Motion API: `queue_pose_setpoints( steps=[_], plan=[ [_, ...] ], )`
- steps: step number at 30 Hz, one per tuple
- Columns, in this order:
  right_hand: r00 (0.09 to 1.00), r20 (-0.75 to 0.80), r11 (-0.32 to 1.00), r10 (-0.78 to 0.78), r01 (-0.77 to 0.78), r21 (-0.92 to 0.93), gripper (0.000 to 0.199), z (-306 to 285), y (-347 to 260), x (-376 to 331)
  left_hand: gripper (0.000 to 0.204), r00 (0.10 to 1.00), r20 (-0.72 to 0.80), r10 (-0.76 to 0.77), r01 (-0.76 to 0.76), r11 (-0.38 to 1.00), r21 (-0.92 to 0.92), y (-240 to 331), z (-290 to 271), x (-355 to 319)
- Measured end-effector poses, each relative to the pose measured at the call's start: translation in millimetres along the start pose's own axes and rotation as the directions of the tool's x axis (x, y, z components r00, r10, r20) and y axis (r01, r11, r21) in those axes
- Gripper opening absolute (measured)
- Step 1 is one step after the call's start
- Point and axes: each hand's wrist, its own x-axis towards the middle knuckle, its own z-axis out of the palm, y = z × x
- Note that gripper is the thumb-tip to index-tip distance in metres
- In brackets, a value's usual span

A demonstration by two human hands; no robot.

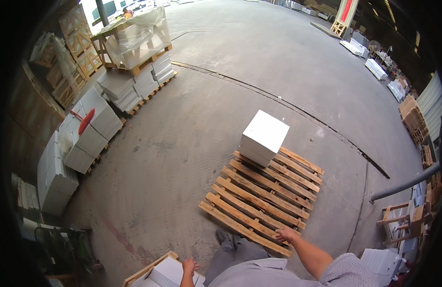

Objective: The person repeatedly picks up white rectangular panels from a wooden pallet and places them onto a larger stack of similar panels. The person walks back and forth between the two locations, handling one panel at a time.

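My right hand [286, 235] hangs in the air over the near right part of a wooden pallet [264, 204], fingers apart and holding nothing. White block-shaped boxes [264, 130], seemingly stacked, stand on the pallet's far left corner; the other slats are bare. Down by the lower edge, my left hand [191, 265] is empty with its fingers spread. It is nearest to some white boxes [166, 274] in a wooden-edged crate or pallet, partly cut off by the picture's edge. Whether the left hand touches them I cannot tell.
White stacks [91, 129] on pallets line the left side, one with a red object [87, 121] on top. Behind them stands a plastic-wrapped wooden crate [139, 43]. A grey post [405, 182] rises at the right. A narrow groove [297, 109] crosses the concrete floor.
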Motion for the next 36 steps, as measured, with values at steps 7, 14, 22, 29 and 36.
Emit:
queue_pose_setpoints(
  steps=[7,14,22,29,36],
  plan=[
    [0.996,-0.089,0.977,-0.014,0.033,0.209,0.028,-35.9,1.4,0.1,0.029,0.992,0.092,0.083,-0.095,0.987,0.128,89.6,33.6,63.3],
    [0.980,-0.190,0.983,0.063,-0.028,0.180,0.035,-96.1,-23.0,18.2,0.031,0.981,0.183,0.061,-0.080,0.992,0.098,168.9,124.5,82.1],
    [0.965,-0.252,0.995,0.072,-0.088,-0.055,0.030,-235.1,-147.1,187.5,0.035,0.978,0.203,-0.054,0.035,0.995,0.095,252.9,285.8,117.9],
    [0.842,-0.311,0.829,-0.441,0.249,-0.501,0.050,-300.7,-427.6,311.1,0.045,0.951,0.254,-0.177,0.159,0.983,0.091,326.3,498.4,164.0],
    [0.515,-0.445,0.643,-0.732,0.309,-0.700,0.064,-348.0,-555.2,466.4,0.065,0.906,0.413,-0.097,0.125,0.991,-0.042,397.6,722.9,235.2]
  ],
)
